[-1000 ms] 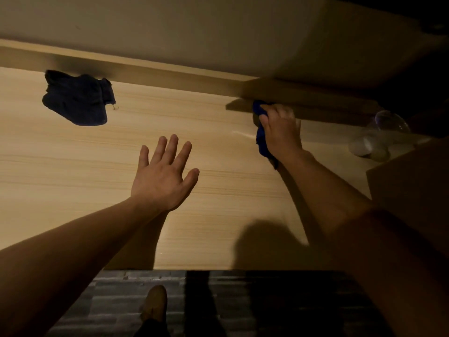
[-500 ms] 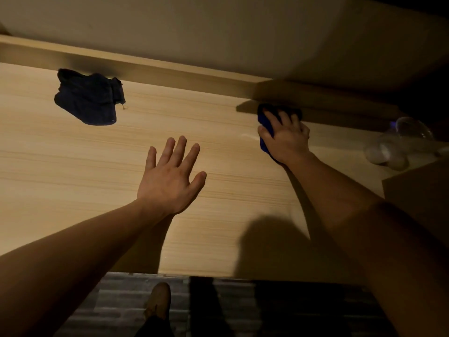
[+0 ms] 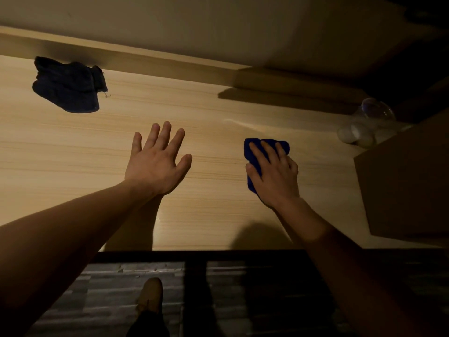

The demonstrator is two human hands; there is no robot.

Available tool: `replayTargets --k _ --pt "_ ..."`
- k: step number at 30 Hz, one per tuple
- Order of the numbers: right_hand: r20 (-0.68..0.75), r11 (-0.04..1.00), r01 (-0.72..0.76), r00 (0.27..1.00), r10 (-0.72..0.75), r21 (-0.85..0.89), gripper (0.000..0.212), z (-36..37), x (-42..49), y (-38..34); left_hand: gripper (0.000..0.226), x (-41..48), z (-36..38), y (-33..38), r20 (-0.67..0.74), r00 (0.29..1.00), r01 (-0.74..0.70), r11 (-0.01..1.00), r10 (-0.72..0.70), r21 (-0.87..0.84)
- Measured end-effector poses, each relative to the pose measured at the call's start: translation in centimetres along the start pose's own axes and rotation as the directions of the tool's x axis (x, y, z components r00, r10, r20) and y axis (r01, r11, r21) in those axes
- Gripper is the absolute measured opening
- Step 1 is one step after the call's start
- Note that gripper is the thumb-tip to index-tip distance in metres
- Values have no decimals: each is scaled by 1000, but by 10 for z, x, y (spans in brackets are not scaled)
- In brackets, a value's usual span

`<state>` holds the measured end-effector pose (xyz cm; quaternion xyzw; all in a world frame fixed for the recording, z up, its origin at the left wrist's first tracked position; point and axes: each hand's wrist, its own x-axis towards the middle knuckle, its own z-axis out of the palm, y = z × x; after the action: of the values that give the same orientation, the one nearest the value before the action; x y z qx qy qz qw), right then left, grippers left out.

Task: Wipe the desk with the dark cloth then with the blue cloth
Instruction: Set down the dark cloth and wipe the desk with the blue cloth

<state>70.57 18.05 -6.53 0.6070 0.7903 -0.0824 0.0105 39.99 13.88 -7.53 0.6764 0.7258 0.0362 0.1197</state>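
While my right hand (image 3: 274,176) presses the blue cloth (image 3: 254,154) mid-counter (image 3: 206,215), left hand (image 3: 155,164) hovers spread and empty; dark cloth (image 3: 68,86) lies at the far-left edge. Second wipe underway; unwiped stretches look next.

Dim, warm light — deep shadows right; wide-angle bowing at edges.

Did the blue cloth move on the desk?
Yes. The blue cloth under the right hand slid from the desk's back ledge toward the near edge.
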Motion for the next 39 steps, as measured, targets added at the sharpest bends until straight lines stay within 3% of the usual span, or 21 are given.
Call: replayTargets --k 15,19,21,26,27,28,30,31,33,35,36,39 --pt "-5 989 -62 998 63 133 63 20 -122 -10 80 0 0 -3 -2 999 -40 999 40 -6" --pt "-8 970 -117 993 122 212 61 24 -149 -22 83 6 0 -7 72 995 -63 998 62 9" --pt "14 961 -141 990 141 237 57 20 -162 -32 83 6 -5 -13 123 990 -69 996 75 -53" --pt "104 964 -78 993 52 256 39 -25 -166 -68 76 -55 -22 -3 10 995 -83 919 94 -384" --pt "90 964 -33 996 9 263 40 -38 -164 -80 70 -77 -26 6 57 997 -21 857 59 -514" --pt "64 964 18 997 -36 266 41 -50 -161 -94 60 -98 -28 15 167 986 121 718 -6 -685" --pt "7 961 119 992 -125 250 43 -73 -154 -130 49 -136 -45 29 416 909 410 222 -23 -884" --pt "-20 958 172 985 -172 230 42 -83 -152 -150 50 -151 -54 34 483 875 484 -17 44 -875" --pt "-56 945 266 964 -260 192 45 -99 -148 -192 49 -175 -75 34 490 864 497 -363 119 -788" --pt "-44 928 335 942 -333 165 55 -108 -148 -231 44 -192 -102 24 468 878 437 -566 100 -699" --pt "-41 918 364 931 -362 160 62 -113 -149 -249 44 -200 -114 15 466 882 408 -620 76 -670" --pt "-38 857 442 893 -448 264 81 -130 -151 -297 47 -220 -142 -24 482 876 350 -662 -20 -663"
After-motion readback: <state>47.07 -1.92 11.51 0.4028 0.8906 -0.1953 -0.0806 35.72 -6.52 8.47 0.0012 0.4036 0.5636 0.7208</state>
